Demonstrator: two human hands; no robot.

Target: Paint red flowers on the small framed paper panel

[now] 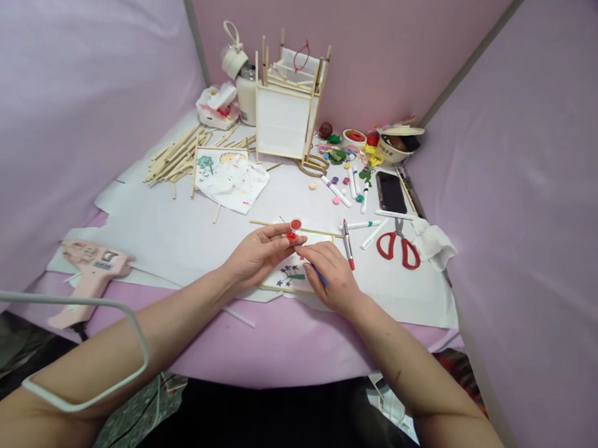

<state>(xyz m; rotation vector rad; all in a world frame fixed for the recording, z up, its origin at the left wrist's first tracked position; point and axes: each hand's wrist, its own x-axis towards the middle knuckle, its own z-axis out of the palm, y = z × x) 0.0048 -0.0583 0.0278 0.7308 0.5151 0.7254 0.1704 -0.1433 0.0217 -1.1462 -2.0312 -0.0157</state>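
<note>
A small paint pot [291,237] of red paint, its flipped-up lid [296,224] also red inside, is pinched in my left hand [258,254]. Close beside it, my right hand [330,271] is closed around a thin blue-handled paintbrush [319,274]; its tip end is at the pot, mostly covered by my fingers. Beneath both hands lies a white panel [273,279] in a thin wooden frame, bearing dark star-shaped flowers, a green mark and some red. A red marker [348,244] rests at the panel's right edge.
A wooden-framed lantern [283,123] stands at the back. Wooden sticks [176,158] and a paint-stained cloth [234,185] lie left, with a pink glue gun [91,274] nearer. Red-handled scissors [398,247], a phone [391,192] and several markers are on the right.
</note>
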